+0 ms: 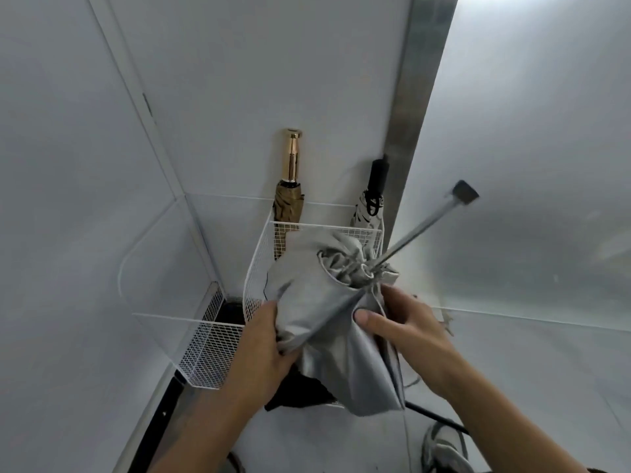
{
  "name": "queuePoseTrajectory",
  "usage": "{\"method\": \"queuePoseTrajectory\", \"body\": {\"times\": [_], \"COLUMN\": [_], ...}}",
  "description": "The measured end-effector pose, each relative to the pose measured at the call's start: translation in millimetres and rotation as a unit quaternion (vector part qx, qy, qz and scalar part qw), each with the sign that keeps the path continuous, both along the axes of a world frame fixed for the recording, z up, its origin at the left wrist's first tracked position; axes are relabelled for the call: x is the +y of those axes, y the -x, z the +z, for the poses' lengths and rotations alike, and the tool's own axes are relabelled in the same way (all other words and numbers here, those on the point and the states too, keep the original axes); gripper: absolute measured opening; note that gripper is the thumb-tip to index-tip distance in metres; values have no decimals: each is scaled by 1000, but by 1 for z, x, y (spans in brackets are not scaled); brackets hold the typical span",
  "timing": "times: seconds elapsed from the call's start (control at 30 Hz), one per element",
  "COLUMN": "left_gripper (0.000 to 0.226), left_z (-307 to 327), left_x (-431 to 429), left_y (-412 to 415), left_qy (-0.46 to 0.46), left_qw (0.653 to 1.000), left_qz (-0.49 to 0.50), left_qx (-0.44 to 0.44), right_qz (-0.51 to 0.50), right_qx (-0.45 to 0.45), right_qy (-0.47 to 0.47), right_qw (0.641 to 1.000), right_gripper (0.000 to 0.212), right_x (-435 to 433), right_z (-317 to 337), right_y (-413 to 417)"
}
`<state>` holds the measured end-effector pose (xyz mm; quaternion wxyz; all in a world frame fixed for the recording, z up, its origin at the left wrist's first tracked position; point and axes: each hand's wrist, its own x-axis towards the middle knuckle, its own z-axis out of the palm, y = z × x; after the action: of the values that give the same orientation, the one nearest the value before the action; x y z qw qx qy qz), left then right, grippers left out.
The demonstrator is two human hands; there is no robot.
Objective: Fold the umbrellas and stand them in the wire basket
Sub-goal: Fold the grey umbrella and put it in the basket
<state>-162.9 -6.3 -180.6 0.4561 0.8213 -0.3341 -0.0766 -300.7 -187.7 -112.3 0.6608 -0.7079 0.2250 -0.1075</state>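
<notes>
A grey umbrella [324, 302] with loose, bunched canopy is held in front of the white wire basket [259, 254]. Its metal shaft [416, 230] points up to the right and ends in a dark handle [465, 192]. My left hand [269, 339] grips the canopy's left side. My right hand [396, 322] pinches the fabric near the shaft, thumb on the cloth. Two folded umbrellas stand in the basket: a tan one with a gold handle [290, 186] and a white patterned one with a black handle [372, 203].
The basket stands in a corner of white walls, with a metal strip [413, 114] behind it. A second white wire basket [208, 346] sits lower left. Black fabric [297, 390] hangs under the grey canopy. A shoe [444, 448] shows at the bottom right.
</notes>
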Motion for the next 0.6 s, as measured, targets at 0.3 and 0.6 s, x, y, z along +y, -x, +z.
{"method": "queuePoseTrajectory", "body": {"times": [0.3, 0.6], "left_gripper": [75, 28], "left_z": [-2, 66], "left_x": [-2, -24], "left_y": [-15, -12], "left_qy": [-172, 84], "left_qw": [964, 982], "left_qz": [-199, -97], "left_qx": [48, 140], "right_qz": [-37, 170], "right_qx": [12, 109], "right_qy": [201, 487], "right_qw": [979, 850], "right_gripper": [17, 37], "right_x": [-13, 5], "right_z": [-36, -59], "right_y": [-27, -23]}}
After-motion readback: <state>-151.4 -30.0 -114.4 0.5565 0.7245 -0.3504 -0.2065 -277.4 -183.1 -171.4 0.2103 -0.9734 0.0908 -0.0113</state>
